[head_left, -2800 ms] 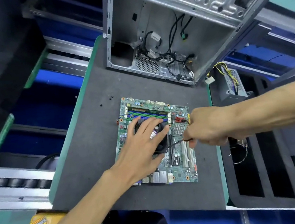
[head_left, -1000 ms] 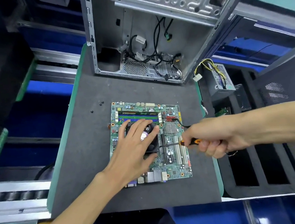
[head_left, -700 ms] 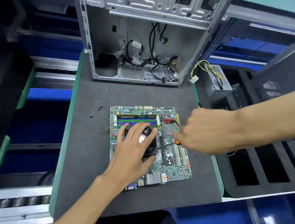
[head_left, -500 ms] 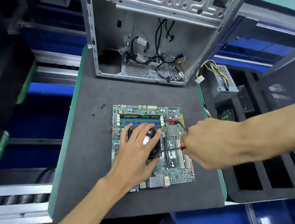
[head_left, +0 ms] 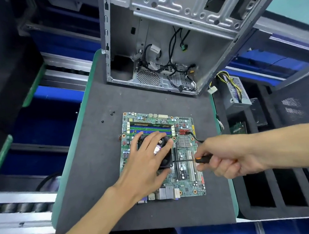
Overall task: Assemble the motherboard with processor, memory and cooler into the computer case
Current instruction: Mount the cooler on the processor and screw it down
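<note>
Resting on a dark felt worktop (head_left: 97,161), the motherboard (head_left: 186,171) shows no legible writing; left hand (head_left: 145,166) lies flat with straight fingers on the cooler (head_left: 167,160), right hand (head_left: 229,158) grips a screwdriver (head_left: 202,158).

cooler (head_left: 165,154) mostly under left hand (head_left: 146,167), computer case (head_left: 177,18) top cropped

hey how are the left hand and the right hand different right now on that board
The left hand lies spread with straight fingers on the black cooler; the right hand is curled into a fist round a screwdriver. The left hand holds nothing; the right hand holds a tool whose shaft reaches the cooler's right edge. The left hand is over the motherboard; the right hand sits at its right edge. Both work on the cooler.
</note>
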{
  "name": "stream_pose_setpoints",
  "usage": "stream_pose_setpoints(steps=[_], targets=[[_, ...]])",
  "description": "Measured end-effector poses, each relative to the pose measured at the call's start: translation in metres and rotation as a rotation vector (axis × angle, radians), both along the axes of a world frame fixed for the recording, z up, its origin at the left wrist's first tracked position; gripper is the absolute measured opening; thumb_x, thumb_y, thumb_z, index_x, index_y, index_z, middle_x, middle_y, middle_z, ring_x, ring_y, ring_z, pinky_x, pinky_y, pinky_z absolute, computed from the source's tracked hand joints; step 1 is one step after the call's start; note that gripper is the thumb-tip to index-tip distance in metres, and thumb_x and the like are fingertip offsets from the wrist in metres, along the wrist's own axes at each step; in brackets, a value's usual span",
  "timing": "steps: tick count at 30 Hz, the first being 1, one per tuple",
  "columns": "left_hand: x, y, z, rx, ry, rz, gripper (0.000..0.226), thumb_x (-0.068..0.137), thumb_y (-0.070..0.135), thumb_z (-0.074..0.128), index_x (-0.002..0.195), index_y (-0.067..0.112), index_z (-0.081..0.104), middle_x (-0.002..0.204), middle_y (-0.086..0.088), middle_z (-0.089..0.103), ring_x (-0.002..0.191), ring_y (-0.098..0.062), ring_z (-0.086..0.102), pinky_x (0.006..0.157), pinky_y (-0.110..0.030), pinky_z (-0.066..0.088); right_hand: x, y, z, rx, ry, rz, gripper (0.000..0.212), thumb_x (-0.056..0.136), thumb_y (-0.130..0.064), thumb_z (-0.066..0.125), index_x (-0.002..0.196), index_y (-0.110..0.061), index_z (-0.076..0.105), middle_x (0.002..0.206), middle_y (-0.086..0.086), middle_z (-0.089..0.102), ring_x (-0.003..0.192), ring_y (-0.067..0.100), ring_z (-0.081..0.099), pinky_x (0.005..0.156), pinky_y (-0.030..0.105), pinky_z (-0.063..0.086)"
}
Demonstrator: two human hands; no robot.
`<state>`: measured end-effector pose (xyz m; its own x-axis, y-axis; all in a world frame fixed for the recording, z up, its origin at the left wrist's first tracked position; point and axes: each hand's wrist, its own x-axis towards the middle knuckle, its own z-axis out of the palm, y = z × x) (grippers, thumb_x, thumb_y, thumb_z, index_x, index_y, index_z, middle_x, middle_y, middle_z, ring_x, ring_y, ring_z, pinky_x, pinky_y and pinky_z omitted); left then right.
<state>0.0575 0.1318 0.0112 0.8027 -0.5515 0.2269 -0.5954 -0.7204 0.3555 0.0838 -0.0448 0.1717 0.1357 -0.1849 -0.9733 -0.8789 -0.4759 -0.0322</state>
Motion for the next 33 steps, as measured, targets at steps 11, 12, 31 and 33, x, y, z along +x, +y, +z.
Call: stream_pose_setpoints(steps=[11, 12, 31, 33], targets=[[-0.019, 0.036, 0.004, -0.815, 0.308, 0.652, 0.029, 0.091, 0.02, 0.063, 0.117, 0.03, 0.053, 0.114, 0.012, 0.052, 0.109, -0.007, 0.05, 0.092, -0.024, 0.039, 0.019, 0.001, 0.042, -0.27, -0.803, 1.075, 0.02, 0.093, -0.045, 0.057, 0.098, -0.025, 0.058, 0.062, -0.011, 0.059, 0.044, -0.002, 0.05, 0.045, 0.013, 0.036], [-0.017, 0.039, 0.001, -0.885, 0.429, 0.716, 0.027, 0.092, 0.018, 0.063, 0.114, 0.029, 0.053, 0.11, 0.01, 0.055, 0.103, -0.006, 0.054, 0.085, -0.021, 0.044, 0.019, 0.009, 0.042, -0.28, -0.904, 1.154, 0.018, 0.092, -0.047, 0.058, 0.097, -0.029, 0.06, 0.066, -0.012, 0.062, 0.05, -0.003, 0.052, 0.053, 0.014, 0.04], [0.001, 0.035, -0.007, -0.936, 0.593, 0.566, 0.022, 0.09, 0.009, 0.069, 0.109, 0.018, 0.074, 0.097, 0.008, 0.068, 0.09, -0.004, 0.064, 0.082, -0.013, 0.047, 0.037, 0.062, 0.003, -0.267, -1.159, 1.326, 0.021, 0.084, -0.038, 0.067, 0.087, -0.023, 0.08, 0.067, -0.002, 0.07, 0.069, 0.025, 0.064, 0.067, 0.033, 0.054], [0.001, 0.035, -0.007, -0.942, 0.588, 0.567, 0.021, 0.089, 0.008, 0.069, 0.108, 0.018, 0.074, 0.097, 0.004, 0.069, 0.091, -0.009, 0.064, 0.083, -0.017, 0.048, 0.037, 0.063, 0.003, -0.264, -1.176, 1.339, 0.021, 0.084, -0.039, 0.065, 0.085, -0.024, 0.079, 0.061, -0.005, 0.066, 0.065, 0.023, 0.062, 0.061, 0.03, 0.051]])
